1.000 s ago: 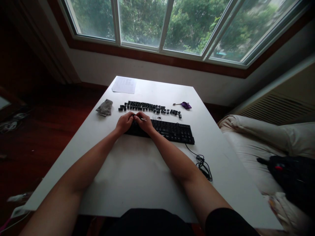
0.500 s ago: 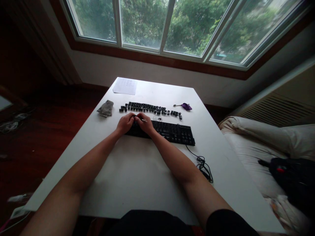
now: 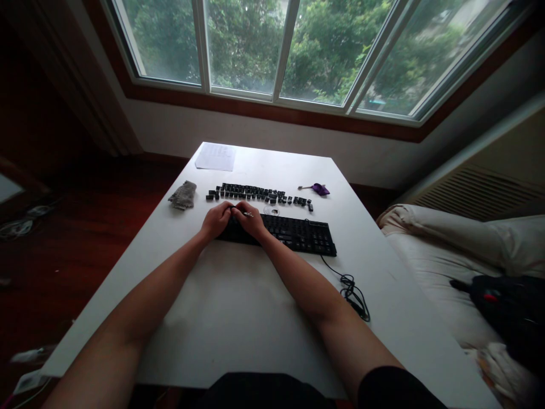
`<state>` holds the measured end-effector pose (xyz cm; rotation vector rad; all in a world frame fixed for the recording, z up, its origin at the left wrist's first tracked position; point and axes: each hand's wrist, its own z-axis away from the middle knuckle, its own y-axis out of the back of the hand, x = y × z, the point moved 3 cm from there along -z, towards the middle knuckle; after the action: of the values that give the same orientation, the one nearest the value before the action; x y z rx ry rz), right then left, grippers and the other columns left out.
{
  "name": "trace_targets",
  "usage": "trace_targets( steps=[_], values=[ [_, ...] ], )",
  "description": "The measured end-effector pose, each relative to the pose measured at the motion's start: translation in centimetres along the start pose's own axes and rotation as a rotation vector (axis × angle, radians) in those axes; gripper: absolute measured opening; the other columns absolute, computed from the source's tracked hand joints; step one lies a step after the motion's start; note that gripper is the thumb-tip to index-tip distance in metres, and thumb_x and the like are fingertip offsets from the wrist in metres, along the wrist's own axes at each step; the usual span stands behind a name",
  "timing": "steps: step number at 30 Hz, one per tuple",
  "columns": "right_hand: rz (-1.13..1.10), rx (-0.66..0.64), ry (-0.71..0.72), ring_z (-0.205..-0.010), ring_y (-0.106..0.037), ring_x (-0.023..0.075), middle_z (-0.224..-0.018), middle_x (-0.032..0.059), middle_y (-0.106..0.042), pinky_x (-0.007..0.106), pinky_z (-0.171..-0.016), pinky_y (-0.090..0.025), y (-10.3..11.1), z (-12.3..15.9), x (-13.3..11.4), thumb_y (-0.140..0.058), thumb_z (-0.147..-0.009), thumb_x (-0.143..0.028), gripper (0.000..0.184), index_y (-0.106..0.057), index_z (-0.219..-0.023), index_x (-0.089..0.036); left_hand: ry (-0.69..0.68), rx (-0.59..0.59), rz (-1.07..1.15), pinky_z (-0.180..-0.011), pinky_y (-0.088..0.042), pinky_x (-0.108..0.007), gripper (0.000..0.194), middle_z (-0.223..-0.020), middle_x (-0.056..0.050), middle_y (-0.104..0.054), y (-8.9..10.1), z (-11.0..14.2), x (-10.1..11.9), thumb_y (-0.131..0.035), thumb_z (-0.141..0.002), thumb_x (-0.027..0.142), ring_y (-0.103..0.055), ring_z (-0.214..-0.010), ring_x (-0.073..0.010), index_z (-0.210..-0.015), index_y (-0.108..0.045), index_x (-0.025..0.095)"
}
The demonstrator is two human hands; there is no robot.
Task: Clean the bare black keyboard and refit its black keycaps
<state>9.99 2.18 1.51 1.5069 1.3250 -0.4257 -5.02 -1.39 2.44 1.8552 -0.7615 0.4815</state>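
Observation:
My left hand [image 3: 216, 220] is closed over the left end of a black keyboard [image 3: 298, 234], its fingertips pinched on a small black keycap [image 3: 232, 208]. Right against it, my right hand [image 3: 250, 220] is closed too; a thin silvery wire tool [image 3: 248, 214] sticks out between its fingers. The fingertips of both hands meet at the keycap, which is mostly hidden by them. Behind the keyboard, loose black keycaps [image 3: 249, 192] lie in uneven rows. A small clear round dish [image 3: 271, 210] with something dark in it sits just behind the keyboard.
On the white table [image 3: 221, 318] lie a grey cloth [image 3: 183, 195] at left, paper sheets [image 3: 216, 157] at the far left corner and a purple brush-like item [image 3: 320, 190] at right. The keyboard's coiled cable [image 3: 354, 295] lies at right. Beyond stands a pale sofa [image 3: 447, 250].
The camera view has tilted slightly, so the table sits a little lower. My hands stay together over the keyboard's left end with hardly any movement.

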Motion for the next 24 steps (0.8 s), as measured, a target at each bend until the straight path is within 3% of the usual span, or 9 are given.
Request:
trace_targets(
  steps=[24],
  values=[
    [-0.036,-0.017,0.016,-0.072,-0.056,0.015,-0.078,-0.001,-0.063,0.025,-0.069,-0.042,0.32,0.05,-0.3,-0.053,-0.087,-0.045,0.025,-0.06,-0.085,-0.02,-0.017,-0.005,-0.007,-0.076,-0.047,-0.031,0.029,-0.091,-0.004,-0.07,-0.05,-0.13,0.0,-0.041,-0.091,0.027,-0.064,-0.084,-0.0211,-0.105,-0.066,0.022]
  ],
)
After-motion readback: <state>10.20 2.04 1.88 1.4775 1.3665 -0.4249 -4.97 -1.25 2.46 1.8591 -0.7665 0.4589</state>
